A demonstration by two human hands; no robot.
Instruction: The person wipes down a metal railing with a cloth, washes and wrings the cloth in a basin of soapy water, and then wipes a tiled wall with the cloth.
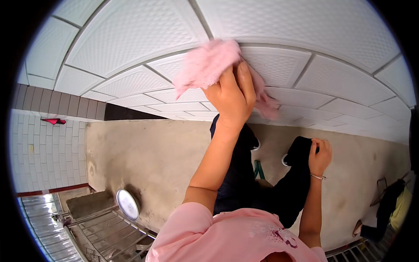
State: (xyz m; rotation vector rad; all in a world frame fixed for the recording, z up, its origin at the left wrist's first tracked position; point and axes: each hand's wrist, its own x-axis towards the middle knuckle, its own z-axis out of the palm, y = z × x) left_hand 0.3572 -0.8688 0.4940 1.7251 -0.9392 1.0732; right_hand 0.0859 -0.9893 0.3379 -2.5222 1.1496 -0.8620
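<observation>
My left hand [233, 94] reaches up to the white tiled wall [279, 65], its fingers closed on a pink cloth [209, 63]. The cloth is bunched against the tiles, with one part spread left of my fingers and another hanging to their right, slightly blurred. On my right knee, over the dark trousers [299, 161], rests my right hand [321, 155]. Its fingers are curled together, and I see nothing held in them. A bracelet [318, 177] circles that wrist.
A green object [259, 169] shows between my legs on the concrete floor [152, 153]. At lower left are a metal rack [102, 229] and a round metal lid or basin [127, 204]. Another person's dark-clothed leg [377, 218] is at far right. Something red [54, 121] hangs at left.
</observation>
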